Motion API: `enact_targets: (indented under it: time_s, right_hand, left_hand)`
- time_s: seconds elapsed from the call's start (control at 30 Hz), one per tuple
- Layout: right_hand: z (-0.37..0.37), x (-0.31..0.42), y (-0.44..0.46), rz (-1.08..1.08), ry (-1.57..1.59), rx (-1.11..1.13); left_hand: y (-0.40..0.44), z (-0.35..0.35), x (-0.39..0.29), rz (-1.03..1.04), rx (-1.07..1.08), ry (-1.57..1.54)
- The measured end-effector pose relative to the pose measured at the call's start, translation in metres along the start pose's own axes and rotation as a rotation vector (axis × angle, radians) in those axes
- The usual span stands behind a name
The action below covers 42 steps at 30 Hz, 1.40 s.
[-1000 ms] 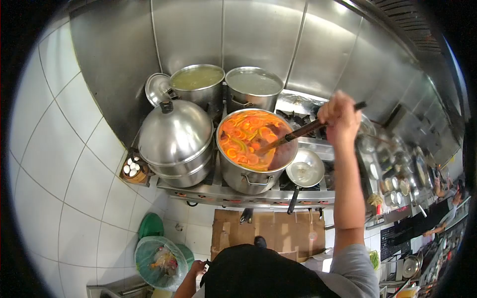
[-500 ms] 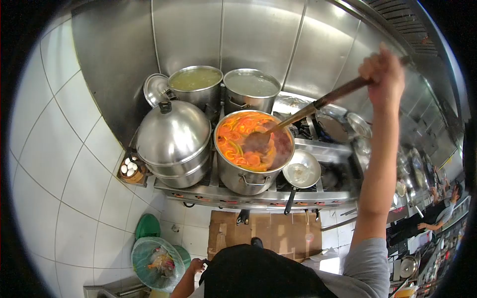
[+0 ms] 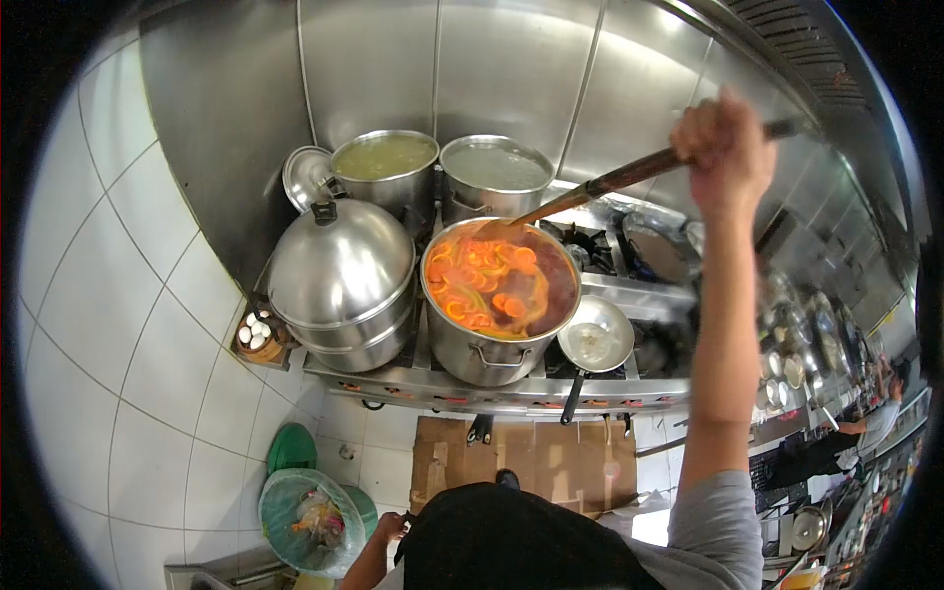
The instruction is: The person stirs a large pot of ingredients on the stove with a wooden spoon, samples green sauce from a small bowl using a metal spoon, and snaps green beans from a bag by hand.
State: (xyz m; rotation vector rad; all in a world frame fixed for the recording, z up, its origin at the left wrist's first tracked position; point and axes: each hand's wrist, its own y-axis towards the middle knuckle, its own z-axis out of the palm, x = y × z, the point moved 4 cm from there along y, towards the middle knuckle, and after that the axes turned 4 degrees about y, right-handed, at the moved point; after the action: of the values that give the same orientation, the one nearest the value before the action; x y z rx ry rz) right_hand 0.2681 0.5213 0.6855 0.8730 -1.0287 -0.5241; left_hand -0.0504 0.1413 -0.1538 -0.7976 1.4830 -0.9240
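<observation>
My right hand (image 3: 726, 152), raised at the upper right, is wrapped round the handle of a long wooden paddle (image 3: 619, 180). The paddle slants down to the left, and its lower end dips into the far side of a large steel pot (image 3: 492, 364). Orange carrot slices (image 3: 512, 306) and pale vegetable strips float there in reddish liquid. Low down, beside the black apron (image 3: 501, 541), my left hand (image 3: 391, 527) has its fingers curled by a small dark object that I cannot make out.
A domed steamer (image 3: 341, 261) stands left of the pot, with two liquid-filled pots (image 3: 385, 157) behind. A frying pan (image 3: 596, 336) sits at the right, handle over the stove edge. Eggs (image 3: 258, 330) and a lined bin (image 3: 313, 521) are at left. Another person (image 3: 836, 442) is far right.
My right hand has moved left with the paddle. The paddle's lower end has shifted from the pot's middle to its far rim, and the floating vegetables have moved.
</observation>
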Motion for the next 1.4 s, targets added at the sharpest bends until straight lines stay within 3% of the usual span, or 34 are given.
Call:
enact_targets:
  time_s: [0.3, 0.73, 0.9, 1.13, 1.23, 1.37, 1.4]
  right_hand:
    - [0.01, -0.055, -0.059, 0.14, 0.113, 0.052]
    - [-0.028, -0.081, -0.093, 0.16, 0.055, 0.099]
    - [-0.046, -0.076, -0.092, 0.155, -0.033, 0.056]
    - [-0.056, -0.032, -0.066, 0.126, 0.096, -0.02]
    - [-0.05, -0.004, -0.053, 0.103, 0.057, -0.055]
    - [-0.047, 0.021, -0.035, 0.093, 0.123, 0.004]
    - [-0.042, 0.029, -0.032, 0.062, 0.081, -0.002]
  left_hand:
    - [-0.01, 0.006, 0.017, -0.017, -0.005, -0.028]
    - [-0.016, 0.006, 0.023, -0.024, 0.007, -0.042]
    - [-0.014, 0.005, 0.015, -0.016, 0.02, -0.032]
    - [-0.004, 0.003, 0.009, -0.009, 0.057, -0.023]
    - [0.005, 0.002, 0.011, -0.016, 0.133, -0.034]
    - [0.025, 0.008, 0.018, -0.038, 0.494, -0.115]
    - [0.027, 0.008, 0.019, -0.088, 0.507, -0.257]
